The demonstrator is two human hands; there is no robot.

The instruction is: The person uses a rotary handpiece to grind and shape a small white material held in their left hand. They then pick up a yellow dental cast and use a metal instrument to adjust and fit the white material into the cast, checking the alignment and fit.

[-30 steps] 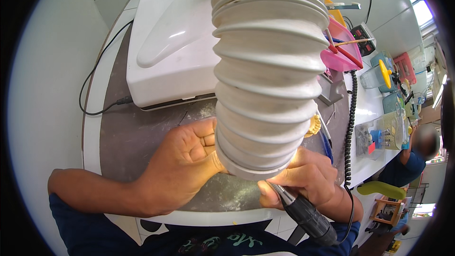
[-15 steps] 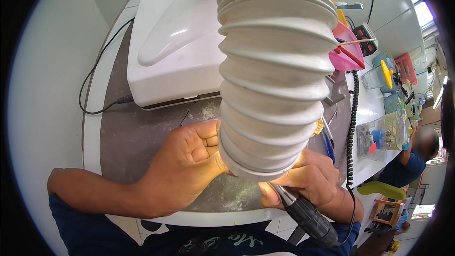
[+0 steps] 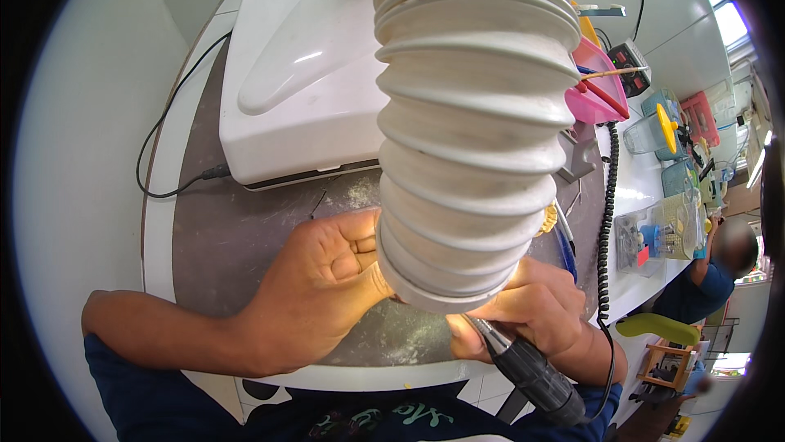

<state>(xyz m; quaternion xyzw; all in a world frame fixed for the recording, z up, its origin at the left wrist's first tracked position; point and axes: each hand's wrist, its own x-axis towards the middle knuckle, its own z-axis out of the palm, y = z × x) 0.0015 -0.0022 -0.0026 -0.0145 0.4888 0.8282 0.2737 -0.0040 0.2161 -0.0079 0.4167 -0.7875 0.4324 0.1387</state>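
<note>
My right hand is closed round the metal front of a black rotary handpiece, whose thick body slants down toward my right forearm. The handpiece's working tip is hidden. Beside the hose mouth, my left hand has its fingers curled in and its thumb stretched forward. What its fingertips pinch, if anything, lies out of sight behind the hose. A wide white ribbed suction hose comes down between my hands and covers their fingertips.
A white machine housing stands on the dusty grey bench mat. To the right, a coiled black cord runs past a yellowish dental model and a pink tray. Clear containers stand farther right, near another person.
</note>
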